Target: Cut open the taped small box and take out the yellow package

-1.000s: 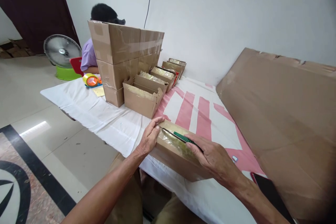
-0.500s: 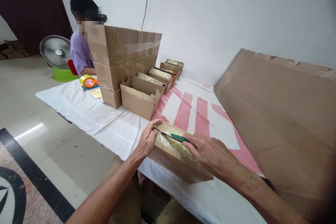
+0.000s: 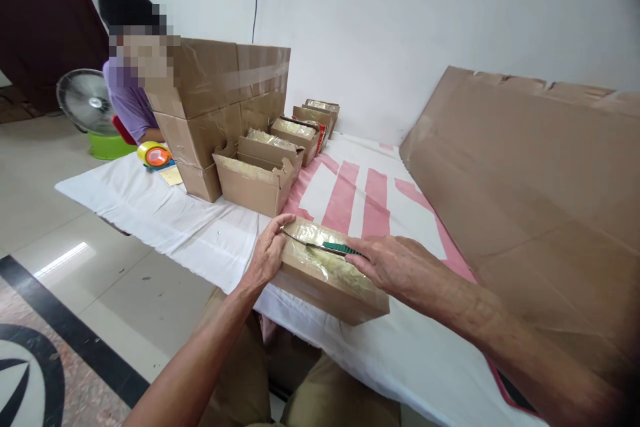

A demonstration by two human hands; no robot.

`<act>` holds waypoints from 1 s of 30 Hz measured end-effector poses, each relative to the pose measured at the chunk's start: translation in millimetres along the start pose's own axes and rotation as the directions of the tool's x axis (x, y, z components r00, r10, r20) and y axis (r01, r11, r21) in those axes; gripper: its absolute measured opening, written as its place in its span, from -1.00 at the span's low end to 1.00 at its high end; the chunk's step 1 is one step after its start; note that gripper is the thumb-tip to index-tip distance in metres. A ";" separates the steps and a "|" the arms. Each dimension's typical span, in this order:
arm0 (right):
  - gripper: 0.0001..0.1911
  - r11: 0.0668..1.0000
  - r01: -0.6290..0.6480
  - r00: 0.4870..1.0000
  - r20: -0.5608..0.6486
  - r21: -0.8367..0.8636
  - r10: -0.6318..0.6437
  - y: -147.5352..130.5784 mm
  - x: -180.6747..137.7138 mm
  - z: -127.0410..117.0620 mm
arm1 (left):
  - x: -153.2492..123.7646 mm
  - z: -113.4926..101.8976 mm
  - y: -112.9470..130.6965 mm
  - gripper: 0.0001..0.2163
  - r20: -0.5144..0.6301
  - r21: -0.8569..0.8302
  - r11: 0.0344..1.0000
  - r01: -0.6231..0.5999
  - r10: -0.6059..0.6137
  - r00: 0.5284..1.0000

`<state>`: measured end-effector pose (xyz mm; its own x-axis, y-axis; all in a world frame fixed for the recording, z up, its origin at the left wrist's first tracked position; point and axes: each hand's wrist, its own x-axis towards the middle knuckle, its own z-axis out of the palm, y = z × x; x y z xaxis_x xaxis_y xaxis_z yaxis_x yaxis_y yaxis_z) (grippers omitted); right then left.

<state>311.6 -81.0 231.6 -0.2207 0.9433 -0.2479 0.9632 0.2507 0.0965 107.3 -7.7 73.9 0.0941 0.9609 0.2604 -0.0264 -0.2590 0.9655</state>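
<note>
no readable text, labels or numbers anywhere

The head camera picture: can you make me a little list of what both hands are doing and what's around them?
Left hand: grips the near end of a flat brown cardboard box with a taped top.
Right hand: holds a green-handled knife, blade lying along the tape.
Surface: white cloth with pink stripes.
Behind: opened small cardboard boxes, stacked large cartons, yellow tape roll.
Right side: big cardboard sheet.

Bare forearms, no sleeves/gloves/rings; hands (image 3: pixel 267 255) veined; khaki trousers (image 3: pixel 330 393) w/ creases.
</note>
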 end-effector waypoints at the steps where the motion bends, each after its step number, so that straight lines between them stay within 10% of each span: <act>1: -0.67 1.000 0.006 1.000 -0.015 0.016 -0.006 -0.3 0.0 3.2 | -0.5 0.3 -0.2 -0.58 -0.001 -0.005 1.000 -0.001 0.001 1.000; 30: -0.72 0.984 0.048 0.998 -0.038 -0.173 -0.056 -1.8 -5.5 13.0 | 0.3 -3.5 4.7 -0.58 0.021 0.073 0.997 -0.008 0.007 1.000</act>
<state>313.1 -89.5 220.3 -0.2796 0.9355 -0.2159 0.9105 0.3297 0.2497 103.7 -8.2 78.6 0.1147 0.9569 0.2668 0.0451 -0.2733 0.9609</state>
